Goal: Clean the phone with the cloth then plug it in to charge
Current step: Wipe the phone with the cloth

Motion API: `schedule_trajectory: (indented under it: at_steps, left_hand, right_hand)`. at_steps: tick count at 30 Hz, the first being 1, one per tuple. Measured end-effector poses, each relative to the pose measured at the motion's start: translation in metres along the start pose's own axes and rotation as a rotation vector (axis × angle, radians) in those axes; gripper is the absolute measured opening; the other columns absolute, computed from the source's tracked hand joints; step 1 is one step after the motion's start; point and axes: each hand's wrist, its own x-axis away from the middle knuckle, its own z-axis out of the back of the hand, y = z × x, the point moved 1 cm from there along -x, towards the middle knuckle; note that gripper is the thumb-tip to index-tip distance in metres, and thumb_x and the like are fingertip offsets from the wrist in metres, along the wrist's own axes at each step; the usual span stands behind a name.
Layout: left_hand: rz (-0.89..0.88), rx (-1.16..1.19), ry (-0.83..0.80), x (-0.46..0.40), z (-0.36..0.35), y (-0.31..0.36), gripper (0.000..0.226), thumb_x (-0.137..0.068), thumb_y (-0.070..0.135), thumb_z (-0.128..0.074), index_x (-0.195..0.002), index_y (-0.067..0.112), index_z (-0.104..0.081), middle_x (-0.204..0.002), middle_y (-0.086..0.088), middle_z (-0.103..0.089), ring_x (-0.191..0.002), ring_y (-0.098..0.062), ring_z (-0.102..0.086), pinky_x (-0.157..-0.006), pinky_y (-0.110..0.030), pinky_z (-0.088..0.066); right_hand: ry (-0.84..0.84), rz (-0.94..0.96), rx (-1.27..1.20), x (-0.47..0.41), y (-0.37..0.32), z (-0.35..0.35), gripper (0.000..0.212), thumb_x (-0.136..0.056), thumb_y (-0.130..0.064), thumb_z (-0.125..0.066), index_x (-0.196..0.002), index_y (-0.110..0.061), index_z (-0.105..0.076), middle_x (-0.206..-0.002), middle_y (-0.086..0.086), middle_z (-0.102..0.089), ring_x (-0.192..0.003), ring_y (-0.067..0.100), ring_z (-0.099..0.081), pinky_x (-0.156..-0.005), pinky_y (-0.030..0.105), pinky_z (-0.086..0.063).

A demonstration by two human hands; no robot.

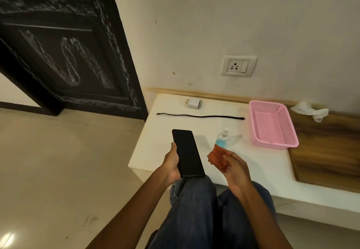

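My left hand (171, 166) grips a black phone (187, 152) by its lower left edge, dark screen up, above the near corner of the white table (259, 170). My right hand (236, 169) holds a folded orange cloth (218, 158) just right of the phone, apart from it. A black charging cable (200, 116) lies stretched straight across the table's far part. Behind it a white charger adapter (192, 103) rests on its side. A wall socket with a switch (238, 66) is on the wall above the table.
A small spray bottle of blue liquid (222, 139) stands behind the cloth. A pink plastic basket (271, 125) sits to the right, beside a wooden panel (327, 151) with a crumpled white tissue (309, 110). A dark carved door (64, 44) stands at the left. My knees are below the table edge.
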Motion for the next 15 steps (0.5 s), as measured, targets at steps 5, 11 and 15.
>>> schedule_trajectory:
  at_steps: [5, 11, 15]
  left_hand:
    - [0.023, -0.028, 0.034, -0.036, -0.004, 0.001, 0.052, -0.099, 0.050, -0.031, -0.124, 0.011, -0.056, -0.119, -0.017, -0.063, -0.108, -0.034, -0.061, -0.092, -0.051, -0.049]
    - [0.024, -0.148, 0.045, -0.073, -0.011, 0.007, 0.052, -0.099, 0.051, -0.034, -0.127, 0.012, -0.054, -0.122, -0.015, -0.062, -0.109, -0.033, -0.061, -0.093, -0.048, -0.050]
    - [0.019, -0.276, 0.107, -0.095, -0.013, 0.003, 0.062, -0.098, 0.057, -0.023, -0.136, 0.014, -0.046, -0.133, -0.014, -0.055, -0.119, -0.031, -0.055, -0.104, -0.048, -0.043]
  right_hand:
    - [-0.023, -0.052, -0.035, -0.015, 0.001, -0.007, 0.032, -0.096, 0.000, -0.045, -0.128, 0.001, -0.051, -0.132, 0.019, -0.052, -0.116, 0.039, -0.053, -0.101, 0.046, -0.042]
    - [0.040, -0.085, -0.053, -0.029, 0.004, -0.007, 0.032, -0.094, 0.000, -0.049, -0.125, 0.001, -0.054, -0.129, 0.019, -0.056, -0.113, 0.038, -0.056, -0.100, 0.047, -0.044]
    - [0.068, -0.044, 0.071, -0.036, 0.010, -0.009, 0.030, -0.094, -0.005, -0.052, -0.124, -0.003, -0.055, -0.130, 0.015, -0.055, -0.115, 0.034, -0.055, -0.101, 0.046, -0.044]
